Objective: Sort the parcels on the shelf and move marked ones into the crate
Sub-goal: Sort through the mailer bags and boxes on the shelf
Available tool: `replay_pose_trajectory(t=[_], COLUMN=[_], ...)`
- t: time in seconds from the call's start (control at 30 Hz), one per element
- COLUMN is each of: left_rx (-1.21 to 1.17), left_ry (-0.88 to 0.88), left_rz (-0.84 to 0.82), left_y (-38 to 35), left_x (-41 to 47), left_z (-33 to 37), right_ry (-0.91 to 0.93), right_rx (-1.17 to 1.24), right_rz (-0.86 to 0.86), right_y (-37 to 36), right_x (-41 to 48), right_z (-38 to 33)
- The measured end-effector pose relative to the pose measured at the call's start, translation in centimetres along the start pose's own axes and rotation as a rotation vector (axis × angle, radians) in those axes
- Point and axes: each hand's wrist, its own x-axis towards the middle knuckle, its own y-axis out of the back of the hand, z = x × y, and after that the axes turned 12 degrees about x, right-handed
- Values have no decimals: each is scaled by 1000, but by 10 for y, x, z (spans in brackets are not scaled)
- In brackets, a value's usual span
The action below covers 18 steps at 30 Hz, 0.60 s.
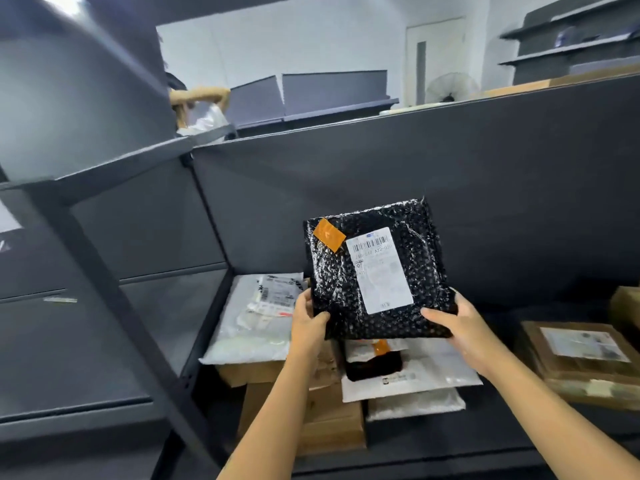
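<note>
I hold a black bubble-wrap parcel (408, 244) upright above the shelf, its white address label (379, 270) and an orange tape mark (329, 234) facing me. My left hand (308, 322) grips its lower left corner. My right hand (460, 327) grips its lower right edge. Below it lie a white mailer (252, 327), a small black parcel with orange tape (375, 362) on a white bag (433, 379), and brown cardboard boxes (332, 420). No crate is in view.
The dark grey shelf (519, 445) has a tall back panel (450, 168) and a slanted post (114, 296) at the left. A brown taped parcel (581, 362) lies at the right. Another person (201, 109) stands beyond the shelving at the back left.
</note>
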Motion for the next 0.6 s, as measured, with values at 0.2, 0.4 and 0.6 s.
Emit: replay_pose_trajectory(t=[0.2,0.4,0.6], left_rx=[-215,-243,-115], left_ry=[-47,-285,-422], left_rz=[13,119,141], left_y=[25,39,40], left_x=[7,3,-1], left_z=[4,12,21], right_ry=[237,339,287], right_rx=[-107,-86,17], right_rz=[-67,-55,-38], right_y=[-37,-51,-51], right_x=[4,20,30], right_z=[-12,-20,-17])
